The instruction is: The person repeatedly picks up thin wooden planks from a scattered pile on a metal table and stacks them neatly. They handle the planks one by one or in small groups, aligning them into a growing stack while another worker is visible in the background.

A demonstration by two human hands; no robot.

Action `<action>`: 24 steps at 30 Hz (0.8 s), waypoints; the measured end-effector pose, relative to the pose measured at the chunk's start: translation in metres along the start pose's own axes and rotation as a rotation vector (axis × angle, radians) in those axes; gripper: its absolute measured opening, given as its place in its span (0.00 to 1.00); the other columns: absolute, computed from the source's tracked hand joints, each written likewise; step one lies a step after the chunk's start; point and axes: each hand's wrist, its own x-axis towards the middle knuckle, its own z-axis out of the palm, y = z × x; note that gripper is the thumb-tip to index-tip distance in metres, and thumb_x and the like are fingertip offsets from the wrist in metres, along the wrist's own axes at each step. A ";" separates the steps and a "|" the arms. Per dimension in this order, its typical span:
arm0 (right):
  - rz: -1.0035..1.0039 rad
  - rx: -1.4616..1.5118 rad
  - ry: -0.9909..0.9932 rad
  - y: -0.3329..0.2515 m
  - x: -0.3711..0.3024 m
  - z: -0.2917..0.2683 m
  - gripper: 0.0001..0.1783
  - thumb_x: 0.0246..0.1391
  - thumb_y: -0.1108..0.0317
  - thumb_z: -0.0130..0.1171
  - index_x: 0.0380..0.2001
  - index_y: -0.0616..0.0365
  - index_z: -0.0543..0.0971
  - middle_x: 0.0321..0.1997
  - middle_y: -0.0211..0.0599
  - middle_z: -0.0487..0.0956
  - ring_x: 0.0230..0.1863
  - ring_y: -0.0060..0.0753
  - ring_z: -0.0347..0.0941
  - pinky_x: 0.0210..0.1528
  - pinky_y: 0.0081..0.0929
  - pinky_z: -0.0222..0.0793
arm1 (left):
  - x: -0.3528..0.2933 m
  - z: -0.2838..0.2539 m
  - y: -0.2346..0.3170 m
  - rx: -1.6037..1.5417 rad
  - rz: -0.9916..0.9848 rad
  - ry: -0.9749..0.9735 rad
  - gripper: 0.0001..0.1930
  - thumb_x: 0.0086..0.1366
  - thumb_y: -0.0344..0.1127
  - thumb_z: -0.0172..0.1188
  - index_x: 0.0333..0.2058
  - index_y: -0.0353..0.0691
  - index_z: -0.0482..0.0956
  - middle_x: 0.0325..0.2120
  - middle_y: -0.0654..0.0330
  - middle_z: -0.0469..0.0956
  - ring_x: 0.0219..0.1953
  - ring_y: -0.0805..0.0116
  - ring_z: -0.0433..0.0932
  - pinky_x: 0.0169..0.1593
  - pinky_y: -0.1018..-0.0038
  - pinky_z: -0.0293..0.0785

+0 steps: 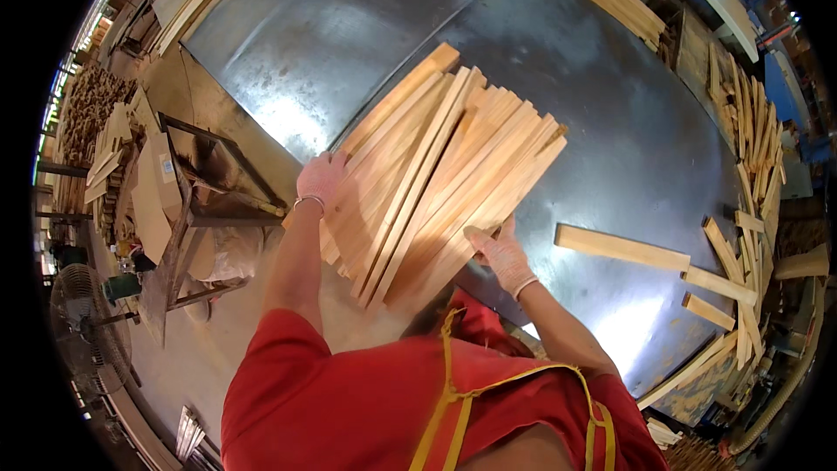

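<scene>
A broad bundle of pale wooden strips [436, 183] lies side by side between my two hands, over the near edge of the dark metal table [610, 174]. My left hand [322, 176], in a light glove, grips the bundle's left side. At the right side my right hand [501, 255], also gloved, has its thumb on top of the outermost strip and its fingers beneath, partly hidden. The strips slant away from me, and their far ends are uneven. A dark gap splits the bundle near its middle.
A loose wooden strip [622, 247] lies right of my right hand. Further right, a heap of narrow offcuts [750, 244] lines the table's edge. More boards [615, 2] are stacked at the far right. To the left stand a metal-framed stand [227, 221] and a fan [85, 327].
</scene>
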 end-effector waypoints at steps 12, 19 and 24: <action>-0.513 -1.490 0.295 0.024 -0.042 -0.324 0.24 0.52 0.57 0.71 0.53 0.43 0.80 0.53 0.34 0.83 0.60 0.46 0.77 0.62 0.48 0.69 | -0.136 -0.036 0.299 -0.328 0.478 0.508 0.36 0.64 0.51 0.70 0.68 0.44 0.73 0.65 0.49 0.74 0.68 0.48 0.72 0.70 0.53 0.70; -0.577 -0.747 1.032 0.050 -0.105 -0.434 0.19 0.47 0.63 0.68 0.43 0.59 0.80 0.45 0.49 0.81 0.52 0.56 0.77 0.56 0.48 0.72 | -0.252 -0.024 0.497 0.095 0.605 -0.233 0.54 0.55 0.56 0.77 0.75 0.43 0.60 0.58 0.51 0.74 0.61 0.50 0.76 0.64 0.53 0.74; -0.389 0.531 1.365 0.110 -0.047 -0.588 0.23 0.61 0.62 0.71 0.51 0.65 0.75 0.47 0.43 0.81 0.45 0.45 0.80 0.51 0.41 0.80 | -0.247 0.003 0.513 -0.018 0.540 -0.322 0.50 0.58 0.49 0.72 0.75 0.47 0.58 0.55 0.49 0.76 0.56 0.45 0.80 0.58 0.52 0.78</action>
